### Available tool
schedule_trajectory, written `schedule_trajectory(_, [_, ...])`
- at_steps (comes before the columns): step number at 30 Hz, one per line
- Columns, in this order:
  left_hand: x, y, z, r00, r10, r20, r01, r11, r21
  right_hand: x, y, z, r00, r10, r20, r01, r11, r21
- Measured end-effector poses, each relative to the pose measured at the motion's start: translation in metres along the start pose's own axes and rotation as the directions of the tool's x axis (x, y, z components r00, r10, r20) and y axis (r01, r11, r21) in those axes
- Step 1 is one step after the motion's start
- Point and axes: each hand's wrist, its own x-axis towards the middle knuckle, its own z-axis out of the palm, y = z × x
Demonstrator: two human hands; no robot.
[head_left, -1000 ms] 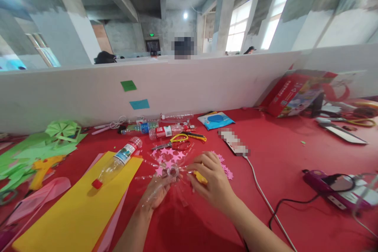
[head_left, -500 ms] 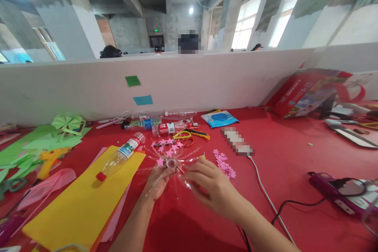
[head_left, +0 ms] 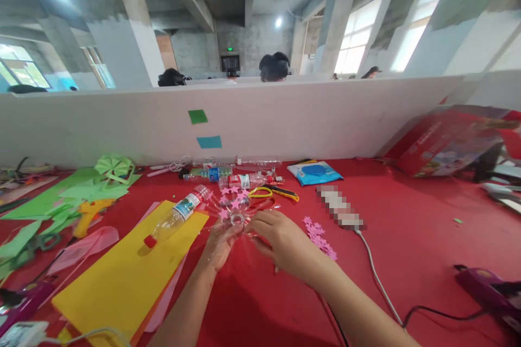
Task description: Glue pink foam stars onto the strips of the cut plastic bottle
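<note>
A clear plastic bottle top (head_left: pixel 236 218), cut into strips that splay out round its neck, rests in my left hand (head_left: pixel 220 244), whose fingers grip it from below and the left. Pink stars (head_left: pixel 235 203) sit on several far-side strips. At the right of the neck, my right hand (head_left: pixel 280 241) has its fingers bent together among the strips. What they pinch, if anything, is hidden. Right of that hand lies a pile of loose pink stars (head_left: pixel 320 237). Behind the bottle top are yellow-handled scissors (head_left: pixel 260 192) and a yellow-and-black cutter (head_left: pixel 285 193).
A whole bottle (head_left: pixel 177 216) lies on yellow paper (head_left: pixel 130 276) at left. Green paper pieces (head_left: pixel 93 190) and a yellow glue gun (head_left: pixel 89 214) are farther left. More bottles (head_left: pixel 244 180), a blue wipes pack (head_left: pixel 315 172) and a corded power strip (head_left: pixel 340 207) lie beyond my hands.
My right hand has moved left and closer to the bottle neck, its fingers now among the strips. My left hand keeps its grip. The camera view has shifted somewhat left.
</note>
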Motion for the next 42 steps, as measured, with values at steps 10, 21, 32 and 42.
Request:
schedule_trajectory(10, [0.003,-0.013,0.003,0.993,0.073,-0.091,-0.068,0.996,0.057,0.009,-0.002,-0.010,0.994,-0.031,-0.100,0.040,0.995,0.090])
schedule_trajectory(21, [0.003,-0.022,-0.009,0.986,0.148,-0.081,-0.135,0.979,0.150,0.007,0.001,0.017,0.997,0.071,-0.013,-0.068,0.986,0.150])
schedule_trajectory(32, [0.000,-0.026,-0.017,0.972,0.204,-0.119,-0.172,0.957,0.233,0.015,-0.005,0.033,0.987,0.079,-0.139,-0.079,0.997,0.007])
schedule_trajectory(42, [-0.001,-0.022,-0.015,0.962,0.177,-0.209,-0.125,0.963,0.239,0.015,-0.001,0.032,0.985,0.073,-0.153,-0.072,0.997,0.014])
